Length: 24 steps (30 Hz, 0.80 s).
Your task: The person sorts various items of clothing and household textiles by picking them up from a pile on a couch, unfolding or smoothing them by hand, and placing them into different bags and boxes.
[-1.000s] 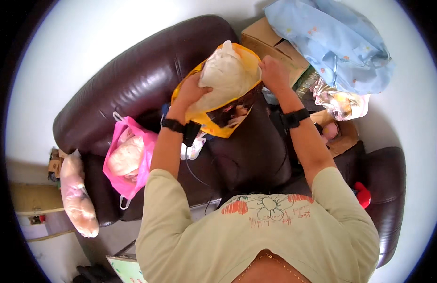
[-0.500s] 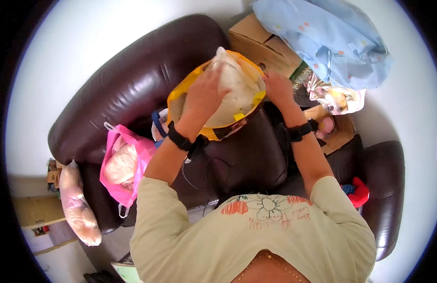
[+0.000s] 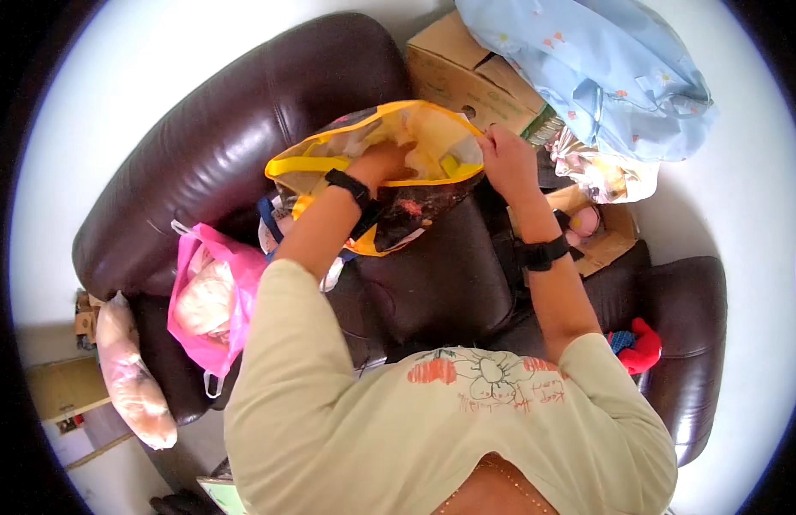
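A large shopping bag [image 3: 419, 206] with yellow trim and a dark printed side stands on the sofa, its mouth toward me. My left hand [image 3: 386, 161] is inside it, fingers stretched into the pale interior and partly in shadow. Something whitish lies by those fingers, too hidden to make out. At the far right corner of the bag's mouth, my right hand [image 3: 510, 163] is closed on the yellow rim. One yellow handle strap lies across the near left rim.
The brown leather sofa [image 3: 235, 120] holds a pink bag [image 3: 248, 275] with a pale bundle. A clear bag [image 3: 136, 378] stuffed with pinkish stuff leans at left. Back right are a cardboard box [image 3: 467, 77], a blue patterned bag [image 3: 604, 77] and a red item [image 3: 643, 348].
My left hand has gone down from the top of the white bundle into the bag, and the bundle has sunk from sight. The bag's mouth is stretched wider to the left.
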Motion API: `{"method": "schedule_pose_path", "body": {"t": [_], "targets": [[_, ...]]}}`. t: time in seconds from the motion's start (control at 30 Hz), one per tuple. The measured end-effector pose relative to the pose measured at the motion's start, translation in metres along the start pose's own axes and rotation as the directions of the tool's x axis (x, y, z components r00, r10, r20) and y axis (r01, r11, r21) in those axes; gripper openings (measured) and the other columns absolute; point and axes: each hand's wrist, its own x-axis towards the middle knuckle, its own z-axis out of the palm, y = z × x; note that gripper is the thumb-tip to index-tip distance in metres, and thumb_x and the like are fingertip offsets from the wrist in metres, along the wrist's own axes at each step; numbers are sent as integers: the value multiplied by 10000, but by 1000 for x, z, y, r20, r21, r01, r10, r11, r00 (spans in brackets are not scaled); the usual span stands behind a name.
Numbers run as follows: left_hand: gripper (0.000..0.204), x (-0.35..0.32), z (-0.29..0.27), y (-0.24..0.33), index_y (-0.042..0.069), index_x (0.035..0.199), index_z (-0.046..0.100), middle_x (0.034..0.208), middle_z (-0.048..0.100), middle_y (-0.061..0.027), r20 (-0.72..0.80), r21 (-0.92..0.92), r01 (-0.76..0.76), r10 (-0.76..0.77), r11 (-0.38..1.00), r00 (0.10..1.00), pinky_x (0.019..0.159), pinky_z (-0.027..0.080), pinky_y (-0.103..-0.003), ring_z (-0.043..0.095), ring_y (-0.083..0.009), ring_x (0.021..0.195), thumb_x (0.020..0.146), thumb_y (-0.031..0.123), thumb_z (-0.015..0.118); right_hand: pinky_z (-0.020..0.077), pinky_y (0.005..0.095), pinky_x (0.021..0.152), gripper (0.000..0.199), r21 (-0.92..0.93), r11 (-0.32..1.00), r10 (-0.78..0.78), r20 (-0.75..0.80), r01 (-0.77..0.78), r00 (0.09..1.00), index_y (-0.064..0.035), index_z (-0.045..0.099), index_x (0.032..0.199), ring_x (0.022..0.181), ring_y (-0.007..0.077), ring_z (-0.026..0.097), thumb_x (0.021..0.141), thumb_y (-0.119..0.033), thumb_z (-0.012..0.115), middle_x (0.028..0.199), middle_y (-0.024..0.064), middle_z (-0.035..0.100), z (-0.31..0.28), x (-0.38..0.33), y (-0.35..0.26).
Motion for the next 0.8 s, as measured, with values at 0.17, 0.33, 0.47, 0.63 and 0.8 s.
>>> {"method": "schedule_pose_path", "body": {"t": [0.17,0.33,0.47,0.63,0.8], "targets": [[384,-93,-68,31,104,1035,548,893,583,-157,3,-115,-54,54,992,999,760,410,-380,552,-310,835,809,396,442,422,400,555,204,52,998,24,16,-25,1000,-61,541,731,641,330,547,759,-261,512,667,144,566,-3,-4,-12],[365,-183,-119,51,48,870,586,759,599,-107,108,-399,-130,187,908,976,634,444,-327,572,-270,688,608,272,705,427,424,559,241,30,995,100,16,-100,995,-57,533,734,657,330,549,776,-290,485,677,152,555,-7,-9,-17],[381,-170,-98,82,42,941,571,891,587,-132,-530,-125,-160,70,979,845,756,414,-331,538,-313,851,626,227,682,439,413,582,281,155,987,3,-212,31,977,-48,521,811,709,318,546,795,-322,463,789,144,555,-33,-22,-11],[425,-157,-70,62,-32,1056,510,1078,520,-179,-473,-183,68,-148,981,868,857,378,-343,484,-274,1015,732,219,622,436,411,472,236,40,999,30,-55,-28,998,-58,494,687,541,312,552,781,-273,465,573,135,539,-33,-109,12],[355,-143,-92,99,39,1053,536,987,559,-139,-775,-178,29,-159,984,611,684,461,-296,554,-216,837,755,213,618,429,442,585,215,81,906,391,219,-416,894,-58,538,783,651,342,552,795,-258,462,668,157,560,-51,-251,51]]}}
